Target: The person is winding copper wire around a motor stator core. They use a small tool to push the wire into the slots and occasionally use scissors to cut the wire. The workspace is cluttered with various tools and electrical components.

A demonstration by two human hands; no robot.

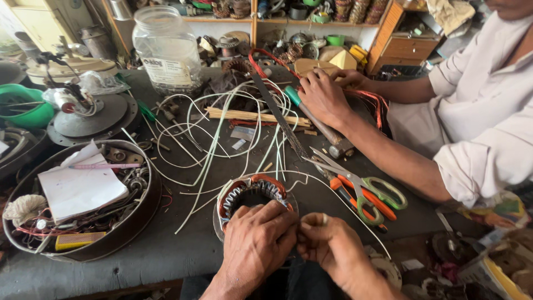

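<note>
Both hands at the surface's near edge | left hand (256,240) clamps the stator (252,194) steady | right hand (328,241) fingers pinch a white wire (338,194) | scissors (363,191) parked close, co-worker's hand (323,97) far side

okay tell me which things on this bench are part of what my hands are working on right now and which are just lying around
In hand:
left hand on the round motor winding
right hand pinching beside it, at a white sleeve strand

Lying about:
scissors
orange pliers
hammer by a co-worker's hand
plastic jar
round tray of scraps
green bowl
</note>
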